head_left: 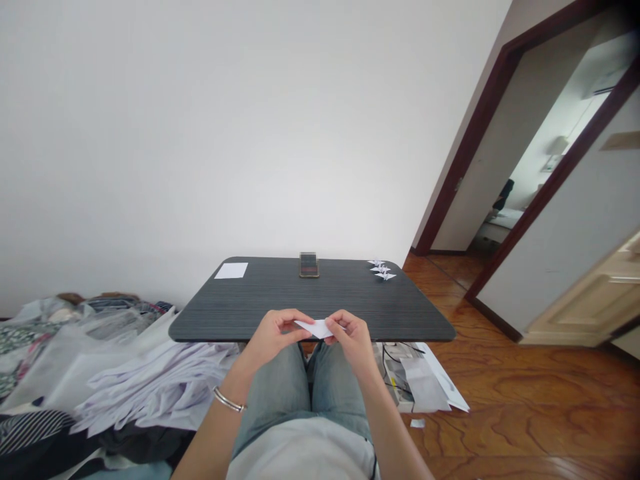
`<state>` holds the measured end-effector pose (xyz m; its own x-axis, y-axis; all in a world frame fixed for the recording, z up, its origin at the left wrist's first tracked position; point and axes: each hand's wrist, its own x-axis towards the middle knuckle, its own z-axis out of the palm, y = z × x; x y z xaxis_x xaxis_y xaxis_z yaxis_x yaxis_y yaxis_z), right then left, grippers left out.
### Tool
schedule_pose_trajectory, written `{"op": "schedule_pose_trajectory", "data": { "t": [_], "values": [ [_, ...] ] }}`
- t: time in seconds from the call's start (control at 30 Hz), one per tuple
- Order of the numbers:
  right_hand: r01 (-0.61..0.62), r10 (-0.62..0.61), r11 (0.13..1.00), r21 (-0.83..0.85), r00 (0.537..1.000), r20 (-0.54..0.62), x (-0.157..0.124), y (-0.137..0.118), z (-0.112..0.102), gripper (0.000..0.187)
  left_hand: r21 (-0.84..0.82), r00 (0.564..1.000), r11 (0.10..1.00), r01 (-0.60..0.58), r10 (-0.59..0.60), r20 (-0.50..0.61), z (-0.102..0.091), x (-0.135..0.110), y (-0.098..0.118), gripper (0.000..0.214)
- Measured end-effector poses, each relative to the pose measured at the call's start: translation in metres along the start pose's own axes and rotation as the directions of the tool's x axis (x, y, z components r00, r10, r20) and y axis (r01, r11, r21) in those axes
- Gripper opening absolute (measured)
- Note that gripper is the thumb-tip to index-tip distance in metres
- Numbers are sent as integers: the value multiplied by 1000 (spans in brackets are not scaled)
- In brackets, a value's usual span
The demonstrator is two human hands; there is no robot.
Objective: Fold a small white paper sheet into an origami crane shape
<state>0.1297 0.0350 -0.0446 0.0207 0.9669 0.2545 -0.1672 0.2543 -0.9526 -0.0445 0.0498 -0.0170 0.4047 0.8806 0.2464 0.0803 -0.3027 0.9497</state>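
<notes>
A small folded piece of white paper is held between my two hands at the near edge of the dark table. My left hand pinches its left corner between thumb and fingers. On the other side, my right hand grips the right part, with thumb and fingertips covering that end. Several folded white paper cranes stand in a row at the table's far right. A flat sheet of white paper lies at the far left corner.
A phone rests at the table's back edge by the white wall. Piled clothes and plastic bags lie to the left. Below the table's right side is a box with cables and papers on the wooden floor. A doorway opens at the right.
</notes>
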Motion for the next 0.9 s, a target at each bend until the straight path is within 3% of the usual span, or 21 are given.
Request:
{"op": "schedule_pose_trajectory", "data": {
  "t": [0.2, 0.43, 0.63, 0.9],
  "values": [
    [85, -80, 988, 130, 996, -42, -4, -4, 2, 20, 79, 985, 989, -122, 131, -108, 4, 2, 1, 11],
    [163, -175, 982, 94, 976, 129, -9, -2, 4, 13, 58, 970, 982, -182, 189, -156, 4, 1, 5, 10],
    [222, -230, 969, 104, 971, 69, -9, 0, 8, 8, 47, 969, 979, -199, 204, -139, 8, 0, 7, 11],
    [224, -222, 970, 95, 975, -28, -13, -7, 11, 11, -1, 949, 982, -189, 183, -257, 12, -1, 3, 9]
  ]
}}
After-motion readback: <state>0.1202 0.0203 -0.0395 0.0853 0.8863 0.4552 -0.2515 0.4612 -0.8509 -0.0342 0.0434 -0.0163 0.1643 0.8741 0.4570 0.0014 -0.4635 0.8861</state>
